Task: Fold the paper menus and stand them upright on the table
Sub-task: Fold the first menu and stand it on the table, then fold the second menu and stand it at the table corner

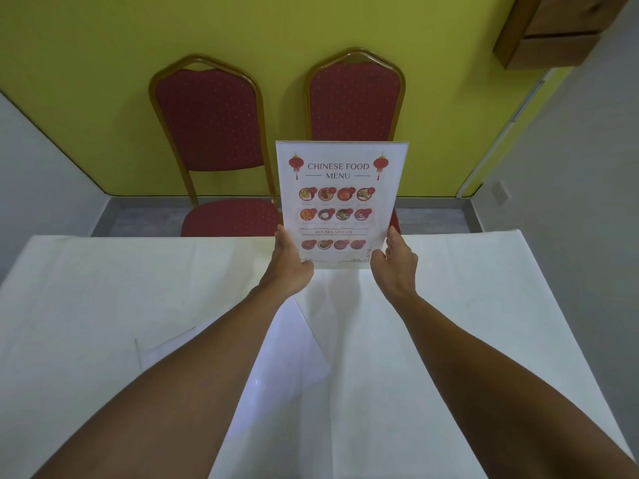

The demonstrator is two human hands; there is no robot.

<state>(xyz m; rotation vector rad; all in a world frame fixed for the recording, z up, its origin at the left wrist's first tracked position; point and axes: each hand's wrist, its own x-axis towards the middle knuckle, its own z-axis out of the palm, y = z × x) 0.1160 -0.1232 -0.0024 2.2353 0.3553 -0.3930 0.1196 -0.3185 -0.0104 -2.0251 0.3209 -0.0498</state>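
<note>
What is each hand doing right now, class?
Left hand: closed on the menu's lower left edge.
Right hand: closed on the menu's lower right edge.

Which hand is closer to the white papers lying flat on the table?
Left. The left hand grips the menu at its lower left edge, on the same side as the flat papers under that forearm. The right hand grips the menu's lower right edge, farther from them.

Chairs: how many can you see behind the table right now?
2. One chair stands left of the held menu; the other chair is directly behind it, partly covered. None else shows.
</note>
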